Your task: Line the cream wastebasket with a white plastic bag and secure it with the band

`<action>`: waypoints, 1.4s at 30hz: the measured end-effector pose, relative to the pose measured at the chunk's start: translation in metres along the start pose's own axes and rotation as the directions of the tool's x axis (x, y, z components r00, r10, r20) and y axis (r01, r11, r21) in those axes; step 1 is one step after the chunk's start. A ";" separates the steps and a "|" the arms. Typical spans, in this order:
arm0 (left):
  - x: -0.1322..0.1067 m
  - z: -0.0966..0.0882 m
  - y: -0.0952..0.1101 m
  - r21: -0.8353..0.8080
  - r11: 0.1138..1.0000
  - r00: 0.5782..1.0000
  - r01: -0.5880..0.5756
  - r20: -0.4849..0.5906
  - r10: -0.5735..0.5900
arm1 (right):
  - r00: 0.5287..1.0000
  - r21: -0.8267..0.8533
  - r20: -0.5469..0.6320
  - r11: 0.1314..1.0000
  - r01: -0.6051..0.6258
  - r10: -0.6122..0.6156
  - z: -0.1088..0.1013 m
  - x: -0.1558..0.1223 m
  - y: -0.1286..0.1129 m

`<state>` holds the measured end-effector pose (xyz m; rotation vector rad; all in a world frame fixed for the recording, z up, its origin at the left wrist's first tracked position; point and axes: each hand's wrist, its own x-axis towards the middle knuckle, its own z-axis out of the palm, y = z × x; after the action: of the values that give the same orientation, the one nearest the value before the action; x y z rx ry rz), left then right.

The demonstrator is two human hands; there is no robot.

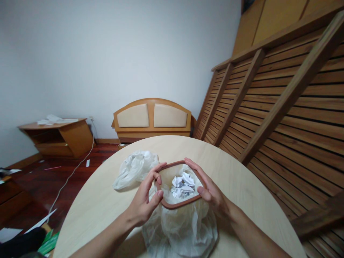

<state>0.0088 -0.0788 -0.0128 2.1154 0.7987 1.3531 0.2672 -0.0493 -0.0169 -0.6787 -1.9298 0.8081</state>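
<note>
A small trash bin with a brown rim (173, 205) stands on the round table in front of me, lined with a thin white plastic bag (185, 225) that drapes over its outside. Crumpled white paper (183, 185) lies inside it. My left hand (147, 195) grips the left side of the rim, thumb on the near edge and fingers along the far part. On the opposite side my right hand (212, 191) holds the rim, its thumb over the inner edge. A second crumpled white plastic bag (135, 167) rests on the table beyond my left hand.
The pale round table (252, 200) fills the foreground. Behind it stands a headboard (152, 130) against the wall. Wooden slatted panels (268, 118) lean at the right. A low cabinet (76, 138) and a cable (76, 168) are on the left, with papers on the floor.
</note>
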 end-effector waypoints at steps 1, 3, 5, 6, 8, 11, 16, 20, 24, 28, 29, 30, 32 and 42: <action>-0.001 0.002 0.001 0.000 1.000 1.000 0.005 -0.002 -0.005 | 1.000 0.025 0.011 1.000 -0.004 0.004 0.000 0.000 0.002; -0.002 0.004 0.003 0.015 1.000 1.000 0.004 -0.005 -0.004 | 1.000 0.049 0.026 0.999 0.010 -0.011 0.000 0.001 0.006; -0.003 0.006 0.005 0.039 0.999 1.000 -0.010 -0.004 0.011 | 0.998 0.071 0.038 0.997 0.042 -0.045 -0.001 0.002 0.011; -0.003 0.007 0.006 0.051 0.999 1.000 -0.019 -0.002 0.019 | 0.997 0.087 0.044 0.995 0.056 -0.060 -0.002 0.003 0.012; -0.003 0.008 0.007 0.067 0.997 0.999 -0.040 0.005 0.040 | 0.996 0.116 0.052 0.991 0.066 -0.073 -0.002 0.004 0.014; -0.002 0.009 0.007 0.066 0.996 0.998 -0.056 0.016 0.055 | 0.998 0.154 0.041 0.987 0.047 -0.054 -0.001 0.004 0.015; -0.004 0.005 0.004 0.111 0.994 0.998 -0.008 0.064 0.001 | 0.994 0.134 0.041 0.987 0.091 -0.098 0.000 0.000 0.020; -0.002 -0.013 -0.014 0.258 0.966 0.999 0.008 0.043 -0.020 | 0.996 0.015 0.017 0.996 0.091 -0.092 -0.001 -0.001 0.024; 0.002 -0.037 -0.055 0.593 0.802 0.996 0.077 -0.072 -0.042 | 0.991 -0.116 -0.117 0.992 0.045 -0.059 -0.004 0.001 0.026; 0.001 -0.050 -0.089 0.759 0.634 0.979 0.148 -0.020 -0.204 | 0.947 -0.223 -0.320 0.972 -0.078 0.003 -0.010 0.004 0.031; 0.001 -0.051 -0.092 0.776 0.605 0.963 0.178 -0.010 -0.269 | 0.928 -0.239 -0.373 0.965 -0.108 0.011 -0.012 0.005 0.033; 0.000 -0.050 -0.093 0.789 0.579 0.943 0.204 0.002 -0.334 | 0.908 -0.253 -0.419 0.958 -0.135 0.018 -0.015 0.006 0.036; 0.001 -0.047 -0.087 0.810 0.537 0.896 0.238 0.031 -0.443 | 0.881 -0.273 -0.471 0.944 -0.185 0.036 -0.020 0.007 0.041; 0.004 -0.011 -0.018 0.935 0.266 0.787 0.233 -0.021 -0.616 | 0.869 -0.384 -0.488 0.876 -0.293 0.077 -0.031 0.007 0.070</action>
<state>-0.0036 -0.0619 -0.0182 2.4008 2.1400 0.0664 0.3013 0.0078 -0.0548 -1.2408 -1.6223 0.2602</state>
